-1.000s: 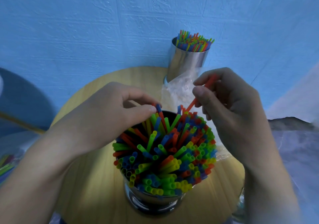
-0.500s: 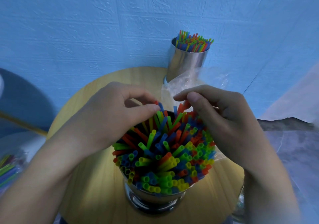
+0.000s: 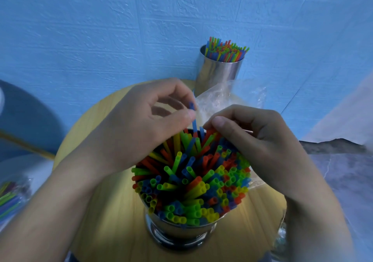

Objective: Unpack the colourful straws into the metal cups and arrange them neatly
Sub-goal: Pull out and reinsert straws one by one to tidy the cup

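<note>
left hand (image 3: 141,124): pinching blue straw (image 3: 194,121), 12 o'clock of cup (image 3: 181,231)
right hand (image 3: 252,140): curled on straws (image 3: 191,187), 1 o'clock, grip unclear
handling: probably light, crushable, pinch gently near tips

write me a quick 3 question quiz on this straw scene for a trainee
1. True or false: the left hand pinches a blue straw.
2. The clear bag lies: A) inside a cup, B) between the near cup and the far cup, C) on the floor.
3. Fill in: the table top is ___ in shape.
Key: 1 true; 2 B; 3 round.
</note>
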Motion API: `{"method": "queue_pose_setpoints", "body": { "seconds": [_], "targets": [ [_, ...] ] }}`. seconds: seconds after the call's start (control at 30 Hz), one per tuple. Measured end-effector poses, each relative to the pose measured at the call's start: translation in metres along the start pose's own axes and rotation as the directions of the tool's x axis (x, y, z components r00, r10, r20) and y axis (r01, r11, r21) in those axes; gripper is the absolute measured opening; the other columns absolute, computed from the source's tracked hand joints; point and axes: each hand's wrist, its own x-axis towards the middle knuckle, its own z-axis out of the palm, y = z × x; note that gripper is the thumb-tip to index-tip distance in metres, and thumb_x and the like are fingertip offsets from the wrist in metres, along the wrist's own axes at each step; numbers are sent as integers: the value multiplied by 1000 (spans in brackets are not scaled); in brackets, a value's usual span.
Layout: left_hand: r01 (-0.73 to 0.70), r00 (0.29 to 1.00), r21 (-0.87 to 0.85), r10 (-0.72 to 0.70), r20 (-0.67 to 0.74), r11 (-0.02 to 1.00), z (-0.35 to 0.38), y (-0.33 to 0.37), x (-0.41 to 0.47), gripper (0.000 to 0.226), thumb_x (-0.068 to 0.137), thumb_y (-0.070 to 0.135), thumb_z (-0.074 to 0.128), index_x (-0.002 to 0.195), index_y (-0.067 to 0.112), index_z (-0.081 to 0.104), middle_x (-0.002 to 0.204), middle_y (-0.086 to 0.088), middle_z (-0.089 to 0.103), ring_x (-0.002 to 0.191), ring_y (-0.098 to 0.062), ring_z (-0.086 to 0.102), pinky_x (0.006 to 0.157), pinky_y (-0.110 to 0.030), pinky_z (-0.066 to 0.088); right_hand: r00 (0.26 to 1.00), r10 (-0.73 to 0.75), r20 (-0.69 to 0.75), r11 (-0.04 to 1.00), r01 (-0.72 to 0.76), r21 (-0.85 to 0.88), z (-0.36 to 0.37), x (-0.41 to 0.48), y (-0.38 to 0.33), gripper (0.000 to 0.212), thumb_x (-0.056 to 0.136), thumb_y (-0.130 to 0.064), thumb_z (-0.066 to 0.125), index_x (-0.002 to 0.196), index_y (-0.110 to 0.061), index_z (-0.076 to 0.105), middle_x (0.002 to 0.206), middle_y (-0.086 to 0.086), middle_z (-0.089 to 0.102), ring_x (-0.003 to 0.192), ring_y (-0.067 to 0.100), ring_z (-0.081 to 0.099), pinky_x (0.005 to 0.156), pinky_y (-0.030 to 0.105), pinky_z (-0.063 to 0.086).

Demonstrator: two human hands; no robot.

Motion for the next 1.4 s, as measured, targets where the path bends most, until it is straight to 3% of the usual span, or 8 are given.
{"method": "queue_pose_setpoints", "body": {
  "seconds": [0.23,0.4,0.57,0.77,0.93,1.13,1.27,1.4],
  "targets": [
    [-118,962,-206,61,-265,971,-4,0,6,10,95,10,60,93,20,62,86,2,75,77,-17,69,70,-31,57,999,-13,-35,1000,13,9,1,1,1,17,96,-33,60,89,-33,75,84,-14,71,81,12,69,66,29,57],
    [-161,832,-371,-77,-549,915,-12,-4,6,18,102,13,56,110,28,62,88,5,72,68,-16,66,67,-29,54,997,11,-77,1000,-10,9,0,0,3,14,93,-38,62,99,-35,75,89,-15,70,85,14,68,68,32,59],
    [-173,741,-562,-269,-616,809,-16,-8,3,7,105,21,57,107,28,59,94,9,72,76,-12,66,75,-25,54,995,-1,-98,1000,4,31,1,0,4,19,92,-36,70,110,-36,72,103,-13,72,91,13,65,77,41,57],
    [-4,789,-636,-388,-476,772,-3,-4,-3,9,101,17,61,95,24,60,91,4,76,72,-14,68,65,-25,54,958,-90,-272,957,159,241,5,2,-3,20,89,-23,69,108,-23,73,89,-3,79,78,7,68,68,22,51],
    [94,878,-494,-306,-369,864,7,-1,-10,10,94,14,68,94,22,64,94,0,78,79,-17,70,74,-30,55,907,-86,-412,859,277,431,3,3,-2,11,94,-23,64,98,-23,75,82,4,76,68,17,58,62,25,45],
    [199,977,-88,-190,98,976,-5,-10,-19,50,75,43,76,122,51,61,119,20,72,112,-3,68,92,-29,54,753,-147,-641,912,354,207,-6,2,-6,22,107,-25,42,94,-10,52,66,-6,57,57,16,51,56,31,41],
    [282,941,45,-285,182,958,-3,-12,-22,41,84,28,82,110,54,65,105,31,72,95,8,70,71,-10,55,848,-250,-468,965,255,-54,0,0,-9,22,106,-27,43,89,-16,51,63,-1,52,57,15,51,59,22,38],
    [278,957,66,-282,69,958,-1,-9,-22,19,84,36,77,99,45,72,94,25,75,86,3,73,76,-26,59,974,-119,-192,988,96,-123,7,2,-6,14,101,-34,55,91,-27,63,77,-5,61,71,14,59,61,27,47]
  ]
}}
